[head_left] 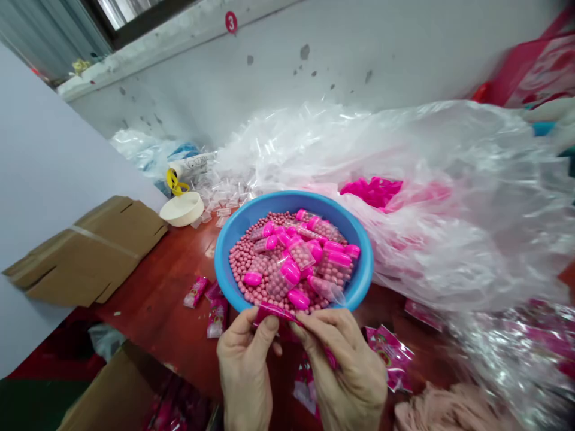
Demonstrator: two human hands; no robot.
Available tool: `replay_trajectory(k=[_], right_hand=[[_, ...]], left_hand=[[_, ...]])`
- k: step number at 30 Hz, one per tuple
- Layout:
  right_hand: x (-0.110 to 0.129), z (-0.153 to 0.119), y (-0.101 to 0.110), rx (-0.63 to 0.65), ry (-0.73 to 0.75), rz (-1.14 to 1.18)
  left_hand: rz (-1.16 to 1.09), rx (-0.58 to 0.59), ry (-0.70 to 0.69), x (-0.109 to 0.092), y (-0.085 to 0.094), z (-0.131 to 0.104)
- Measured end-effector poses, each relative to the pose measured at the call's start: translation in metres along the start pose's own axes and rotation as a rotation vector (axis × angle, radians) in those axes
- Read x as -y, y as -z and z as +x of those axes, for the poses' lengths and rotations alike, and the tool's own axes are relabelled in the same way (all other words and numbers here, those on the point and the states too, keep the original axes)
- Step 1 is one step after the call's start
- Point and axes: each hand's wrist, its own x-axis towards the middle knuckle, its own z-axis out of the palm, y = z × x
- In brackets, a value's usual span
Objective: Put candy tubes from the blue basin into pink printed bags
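My left hand (247, 356) and my right hand (344, 359) pinch a small magenta packet (274, 310) between them, at the near rim of a blue basin (362, 263). Small pink beads (240, 260) fill the basin. On top of them lie several clear containers with bright pink caps (291, 271), some holding beads. Part of the packet is hidden by my fingers. Printed pink packets (218, 314) lie left of the basin, and another packet (390, 356) rests beyond my right hand.
Flattened cardboard (90, 251) lies at the left, near a tape roll (182, 209) and yellow-handled scissors (176, 182). Large plastic bags (449, 239) cover the right side and back of the red table (157, 311). A beige cloth (444, 410) is at the lower right.
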Motion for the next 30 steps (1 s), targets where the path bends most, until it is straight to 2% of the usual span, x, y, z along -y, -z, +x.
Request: replay_trajectory(k=[3, 7, 9, 12, 15, 18, 20, 22, 25, 30], right_hand=[[-0.006, -0.004, 0.001, 0.039, 0.051, -0.071], [-0.014, -0.004, 0.000, 0.095, 0.088, -0.069], [-0.016, -0.001, -0.001, 0.084, 0.110, -0.053], [-0.018, 0.002, -0.002, 0.065, 0.162, -0.059], [-0.017, 0.002, -0.003, 0.149, 0.216, -0.089], [-0.015, 0.001, -0.004, 0.185, 0.179, -0.083], [-0.015, 0.002, -0.005, 0.096, 0.114, -0.222], [-0.016, 0.005, -0.006, 0.009, 0.025, -0.529], [-0.021, 0.009, -0.008, 0.027, -0.076, -0.971], [-0.025, 0.015, -0.014, 0.052, -0.116, -1.156]], left_hand=[[0.004, -0.019, 0.016, 0.000, -0.003, -0.003], [-0.048, -0.111, 0.014, 0.004, -0.007, -0.007], [-0.062, -0.143, -0.002, 0.007, -0.008, -0.008], [-0.062, -0.098, -0.022, 0.008, -0.008, -0.010], [-0.036, -0.025, 0.016, 0.006, -0.003, -0.006], [0.001, -0.003, 0.054, 0.003, 0.007, 0.003], [-0.011, -0.028, 0.076, -0.001, 0.012, 0.010], [-0.055, -0.058, 0.098, -0.006, 0.015, 0.017], [-0.110, -0.048, 0.137, -0.015, 0.018, 0.027], [-0.136, -0.016, 0.231, -0.019, 0.023, 0.041]])
